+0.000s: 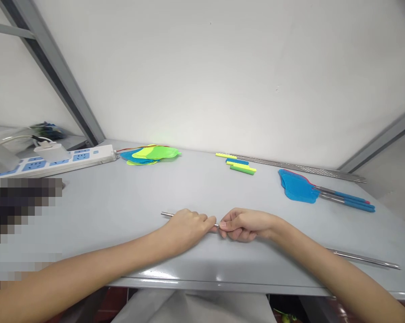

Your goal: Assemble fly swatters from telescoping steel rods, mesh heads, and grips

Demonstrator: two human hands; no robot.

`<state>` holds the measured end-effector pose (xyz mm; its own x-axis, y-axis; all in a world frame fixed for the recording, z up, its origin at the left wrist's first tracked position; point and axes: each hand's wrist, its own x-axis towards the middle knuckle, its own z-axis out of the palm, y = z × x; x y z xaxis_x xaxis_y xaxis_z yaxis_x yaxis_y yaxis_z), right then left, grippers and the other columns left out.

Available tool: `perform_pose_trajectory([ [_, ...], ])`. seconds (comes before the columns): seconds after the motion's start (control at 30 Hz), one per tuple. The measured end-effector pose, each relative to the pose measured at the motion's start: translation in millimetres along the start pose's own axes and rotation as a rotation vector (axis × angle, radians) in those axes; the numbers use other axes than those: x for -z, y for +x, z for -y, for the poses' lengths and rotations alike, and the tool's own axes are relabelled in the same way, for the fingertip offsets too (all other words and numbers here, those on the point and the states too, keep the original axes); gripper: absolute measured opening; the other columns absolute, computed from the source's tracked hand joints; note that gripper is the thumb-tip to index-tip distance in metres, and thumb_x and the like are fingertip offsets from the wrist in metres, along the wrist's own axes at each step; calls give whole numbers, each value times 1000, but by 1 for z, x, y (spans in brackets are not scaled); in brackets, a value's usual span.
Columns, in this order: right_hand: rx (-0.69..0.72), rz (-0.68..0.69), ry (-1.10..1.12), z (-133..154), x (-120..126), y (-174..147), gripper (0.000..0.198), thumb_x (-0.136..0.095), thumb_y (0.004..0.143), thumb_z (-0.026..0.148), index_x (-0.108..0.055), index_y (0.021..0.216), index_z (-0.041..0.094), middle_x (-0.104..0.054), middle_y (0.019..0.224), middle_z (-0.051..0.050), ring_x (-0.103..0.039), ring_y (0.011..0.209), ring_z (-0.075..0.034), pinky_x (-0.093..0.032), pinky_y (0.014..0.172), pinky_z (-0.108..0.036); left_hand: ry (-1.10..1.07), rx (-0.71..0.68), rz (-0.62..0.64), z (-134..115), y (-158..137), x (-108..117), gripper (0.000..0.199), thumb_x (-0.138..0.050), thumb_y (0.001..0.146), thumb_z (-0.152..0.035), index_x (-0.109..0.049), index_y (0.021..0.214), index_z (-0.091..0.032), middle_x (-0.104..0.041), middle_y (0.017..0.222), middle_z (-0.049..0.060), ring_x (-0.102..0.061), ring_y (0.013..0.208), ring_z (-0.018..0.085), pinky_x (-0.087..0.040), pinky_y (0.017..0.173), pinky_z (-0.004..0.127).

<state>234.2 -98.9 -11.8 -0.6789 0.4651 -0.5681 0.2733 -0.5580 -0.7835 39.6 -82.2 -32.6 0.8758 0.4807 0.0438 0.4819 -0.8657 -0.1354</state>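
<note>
A thin silver metal rod [167, 215] is held just above or on the grey table, and its left end sticks out past my left hand [191, 229]. That hand is wrapped round the rod from above. My right hand [244, 224] pinches the rod's right end between thumb and fingers, close beside the left hand; the very tip is hidden by the fingers. Another silver rod [366, 259] lies on the table to the right, partly covered by my right forearm.
Green, yellow and blue fly swatter heads [158, 153] lie at the back left. Coloured handle sleeves [242, 170] and several metal rods [306, 169] rest along the wall. Blue fly swatters [298, 186] lie at right. A white power strip [103, 154] with plugs stands at left.
</note>
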Motion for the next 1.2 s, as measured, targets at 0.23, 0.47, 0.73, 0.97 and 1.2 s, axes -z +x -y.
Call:
perform_pose_trajectory([
  [0.23,-9,5,-6,-1,-2,1,22,-49,74,33,-49,70,12,-18,44,9,-13,34,-1,-9,27,-13,0,-36,21,-3,0,1,8,-40,75,-12,-39,75,-20,-59,64,0,-55,50,16,-27,39,24],
  [0.47,2,-10,-13,-2,-1,2,21,-50,74,33,-50,71,12,-19,44,9,-14,34,-1,-9,27,-13,0,-40,24,-2,0,2,10,-38,74,-11,-40,76,-20,-59,64,-2,-55,51,16,-26,40,25],
  [0.73,51,-37,-37,0,-2,4,26,-50,73,38,-50,73,12,-21,46,9,-15,34,0,-8,28,-14,-101,-22,56,6,2,17,13,-31,80,-21,-42,75,-20,-59,67,-1,-55,55,15,-28,44,24],
  [0.97,85,-43,-43,2,-1,3,27,-48,74,39,-50,75,12,-27,50,7,-17,36,0,-9,30,-15,-242,-28,33,18,3,22,34,-18,85,-38,-43,71,-20,-56,67,-2,-51,56,11,-29,50,23],
  [1.2,94,-84,-56,3,4,0,28,-47,75,40,-51,76,12,-28,51,6,-19,36,0,-10,31,-15,-265,-3,37,32,3,24,36,-19,85,-40,-44,70,-19,-54,66,-2,-49,59,11,-28,52,22],
])
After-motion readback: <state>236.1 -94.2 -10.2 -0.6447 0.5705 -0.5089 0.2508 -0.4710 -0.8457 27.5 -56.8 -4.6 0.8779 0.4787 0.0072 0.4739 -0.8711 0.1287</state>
